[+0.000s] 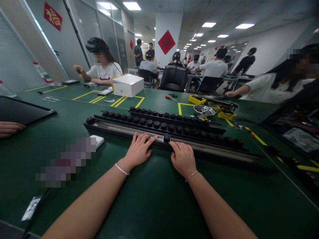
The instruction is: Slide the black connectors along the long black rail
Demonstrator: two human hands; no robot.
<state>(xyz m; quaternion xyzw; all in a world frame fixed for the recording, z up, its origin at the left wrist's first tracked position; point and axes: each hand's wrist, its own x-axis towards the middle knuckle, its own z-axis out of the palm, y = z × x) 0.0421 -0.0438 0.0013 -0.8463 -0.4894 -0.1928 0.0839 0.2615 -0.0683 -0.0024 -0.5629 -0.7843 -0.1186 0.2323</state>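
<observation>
A long black power track [214, 148] lies across the green table in front of me, with a bright groove along its length. In the groove sits one black socket module [167, 137]. My left hand [139, 150] is open, its fingers spread over the track left of the module and the index fingertip near it. My right hand [183, 158] has its fingers bent over the track's front edge, the index fingertip beside the module; its thumb is hidden. Directly behind runs a row of black socket modules [157, 124], with another row [171, 116] farther back.
A white box [128, 85], a red screwdriver [170, 98], a metal bowl [204, 110] and yellow bins [197, 99] stand beyond the tracks. A blurred-out object [67, 162] lies at left. Another person's hand [11, 129] rests at the far left; co-workers sit across and at right.
</observation>
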